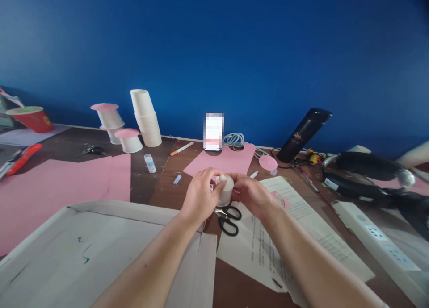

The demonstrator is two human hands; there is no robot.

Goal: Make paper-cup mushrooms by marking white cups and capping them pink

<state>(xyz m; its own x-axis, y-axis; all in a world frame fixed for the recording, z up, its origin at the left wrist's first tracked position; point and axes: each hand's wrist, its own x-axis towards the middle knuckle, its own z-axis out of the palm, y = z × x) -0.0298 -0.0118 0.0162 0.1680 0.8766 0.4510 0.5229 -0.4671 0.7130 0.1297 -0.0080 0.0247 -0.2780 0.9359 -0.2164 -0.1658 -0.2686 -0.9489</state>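
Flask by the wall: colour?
The flask is black, with a small gold-toned marking; best seen in the head view.

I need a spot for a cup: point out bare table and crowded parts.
Bare table: the patch between the left pink sheets and blue cap, and the near strip between the white tray and the printed sheets. Crowded: the right side, with the black bottle and power strip.

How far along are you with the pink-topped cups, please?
Three cups already look done: the stacked pair and the one beside it each have pink circles on top. Both the left hand and right hand are on a white cup, its upper end without pink. Topping it seems left; a loose pink circle lies to the right.
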